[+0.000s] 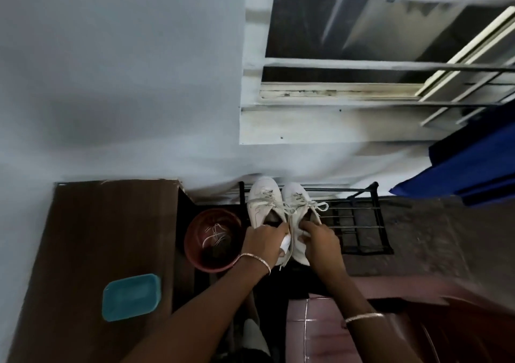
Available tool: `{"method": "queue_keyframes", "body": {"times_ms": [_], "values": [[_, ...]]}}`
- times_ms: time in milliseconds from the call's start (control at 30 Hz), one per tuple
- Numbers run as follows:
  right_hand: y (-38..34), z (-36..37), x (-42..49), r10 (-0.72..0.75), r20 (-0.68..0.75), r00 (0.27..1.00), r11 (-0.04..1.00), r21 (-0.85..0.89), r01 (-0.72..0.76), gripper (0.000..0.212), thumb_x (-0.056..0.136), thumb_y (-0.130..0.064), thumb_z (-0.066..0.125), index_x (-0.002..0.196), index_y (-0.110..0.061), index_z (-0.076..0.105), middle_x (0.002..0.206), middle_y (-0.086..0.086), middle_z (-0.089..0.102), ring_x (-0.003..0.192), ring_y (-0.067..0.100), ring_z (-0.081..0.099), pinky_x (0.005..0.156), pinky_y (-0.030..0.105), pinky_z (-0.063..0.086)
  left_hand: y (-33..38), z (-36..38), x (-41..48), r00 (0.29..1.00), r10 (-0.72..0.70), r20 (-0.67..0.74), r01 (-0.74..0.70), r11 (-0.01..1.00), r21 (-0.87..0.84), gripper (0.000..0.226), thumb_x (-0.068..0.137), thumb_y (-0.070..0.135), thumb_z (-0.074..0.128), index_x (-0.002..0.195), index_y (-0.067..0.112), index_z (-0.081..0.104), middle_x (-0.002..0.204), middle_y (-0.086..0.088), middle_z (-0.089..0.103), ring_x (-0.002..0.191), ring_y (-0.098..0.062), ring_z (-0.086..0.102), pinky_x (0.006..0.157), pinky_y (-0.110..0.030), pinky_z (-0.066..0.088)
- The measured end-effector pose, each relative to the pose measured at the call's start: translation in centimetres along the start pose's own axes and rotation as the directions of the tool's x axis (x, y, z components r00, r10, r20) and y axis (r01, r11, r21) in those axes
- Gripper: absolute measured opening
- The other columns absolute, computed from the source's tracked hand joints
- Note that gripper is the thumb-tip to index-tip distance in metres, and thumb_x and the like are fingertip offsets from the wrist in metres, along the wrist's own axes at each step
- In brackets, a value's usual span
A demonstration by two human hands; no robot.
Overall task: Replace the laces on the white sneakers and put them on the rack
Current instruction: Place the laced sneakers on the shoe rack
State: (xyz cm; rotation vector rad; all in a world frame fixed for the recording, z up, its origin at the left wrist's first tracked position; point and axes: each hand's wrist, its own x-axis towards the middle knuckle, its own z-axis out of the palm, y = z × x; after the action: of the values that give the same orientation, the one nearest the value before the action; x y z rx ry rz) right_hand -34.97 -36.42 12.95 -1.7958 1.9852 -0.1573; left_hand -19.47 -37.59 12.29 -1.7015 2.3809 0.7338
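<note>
Gripping the white sneakers (281, 205) by the heels at lower centre, left hand (263, 238) and right hand (320, 240) each with fingers curled over one collar; lying side by side over the rack's (359, 224) left end, toes up-frame toward the wall.

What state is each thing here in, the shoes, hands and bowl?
Left sneaker: laced, at rack's left end.
Right sneaker: laced, bow tied, beside it.
Left hand: grips left sneaker's heel.
Right hand: grips right sneaker's heel.
Brown bowl: holds loose laces.
</note>
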Motion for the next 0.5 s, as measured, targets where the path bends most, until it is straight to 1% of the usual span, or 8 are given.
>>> {"method": "queue_keyframes", "body": {"times_ms": [67,100,167,200,233,333,433,500], "values": [[1.2,2.4,0.6,0.038,-0.028,0.999,0.999,0.003,-0.038,0.034,0.072,0.012,0.069,0.098,-0.01,0.074,0.087,0.016,0.07,0.082,0.039,0.067,0.066,0.037,0.053,-0.3,2.3,1.2,0.999,0.035,-0.036,-0.035,0.999,0.011,0.043,0.088,0.031,0.071,0.126,0.024,0.052,0.106,-0.004,0.071,0.105,-0.028,0.066,0.082,-0.038,0.046],[1.8,3.5,0.9,0.045,-0.05,0.998,0.999,-0.003,-0.045,0.034,0.07,0.013,0.072,0.096,-0.01,0.075,0.083,0.017,0.069,0.077,0.039,0.067,0.063,0.037,0.054,-0.4,3.1,1.6,0.997,0.044,-0.07,-0.043,0.999,0.014,0.044,0.083,0.031,0.076,0.122,0.024,0.056,0.097,-0.003,0.073,0.097,-0.026,0.069,0.077,-0.037,0.047],[2.7,5.5,1.5,0.051,-0.056,0.997,0.998,-0.03,-0.053,0.035,0.061,0.012,0.08,0.087,-0.01,0.074,0.074,0.016,0.066,0.065,0.039,0.066,0.053,0.034,0.052,-0.8,4.5,2.5,0.997,0.055,-0.054,-0.053,0.998,0.042,0.053,0.054,0.032,0.094,0.098,0.025,0.066,0.065,0.0,0.067,0.066,-0.02,0.069,0.057,-0.032,0.048],[2.9,6.5,1.8,0.067,-0.053,0.996,0.997,-0.032,-0.069,0.037,0.057,0.013,0.082,0.084,-0.01,0.073,0.071,0.015,0.064,0.061,0.038,0.065,0.048,0.032,0.05,-1.0,5.4,3.0,0.997,0.046,-0.061,-0.042,0.998,0.056,0.057,0.04,0.031,0.098,0.087,0.026,0.067,0.054,0.002,0.061,0.054,-0.018,0.065,0.05,-0.029,0.046],[3.6,7.7,2.2,0.081,-0.061,0.995,0.996,-0.029,-0.083,0.038,0.054,0.012,0.084,0.082,-0.011,0.072,0.069,0.014,0.063,0.059,0.037,0.064,0.045,0.031,0.048,-1.2,6.8,3.7,0.995,0.049,-0.087,-0.045,0.998,0.049,0.059,0.033,0.029,0.099,0.082,0.026,0.067,0.049,0.003,0.058,0.049,-0.017,0.062,0.048,-0.029,0.045],[4.8,10.3,3.0,0.053,-0.112,0.992,0.998,-0.032,-0.057,0.04,0.053,0.011,0.086,0.082,-0.012,0.071,0.068,0.013,0.062,0.058,0.037,0.063,0.043,0.03,0.047,-1.6,10.1,4.6,0.994,0.048,-0.095,-0.043,0.997,0.062,0.056,0.034,0.024,0.096,0.082,0.027,0.067,0.048,0.003,0.058,0.052,-0.019,0.064,0.055,-0.033,0.048],[5.9,12.6,3.7,0.001,-0.169,0.986,1.0,-0.018,-0.004,0.042,0.049,0.011,0.089,0.08,-0.011,0.071,0.065,0.01,0.061,0.06,0.034,0.063,0.048,0.031,0.052,-1.6,13.3,4.6,0.991,0.041,-0.13,-0.026,0.993,0.111,0.043,0.046,0.021,0.091,0.083,0.026,0.07,0.047,0.002,0.058,0.055,-0.021,0.064,0.063,-0.037,0.051],[6.3,13.8,3.8,-0.02,-0.199,0.98,1.0,-0.007,0.019,0.038,0.051,0.009,0.088,0.078,-0.011,0.069,0.064,0.008,0.06,0.061,0.033,0.063,0.053,0.039,0.058,-1.9,15.2,4.6,0.987,0.025,-0.162,-0.007,0.994,0.113,0.036,0.053,0.02,0.088,0.085,0.025,0.072,0.047,0.002,0.058,0.056,-0.022,0.064,0.067,-0.04,0.052]]}}
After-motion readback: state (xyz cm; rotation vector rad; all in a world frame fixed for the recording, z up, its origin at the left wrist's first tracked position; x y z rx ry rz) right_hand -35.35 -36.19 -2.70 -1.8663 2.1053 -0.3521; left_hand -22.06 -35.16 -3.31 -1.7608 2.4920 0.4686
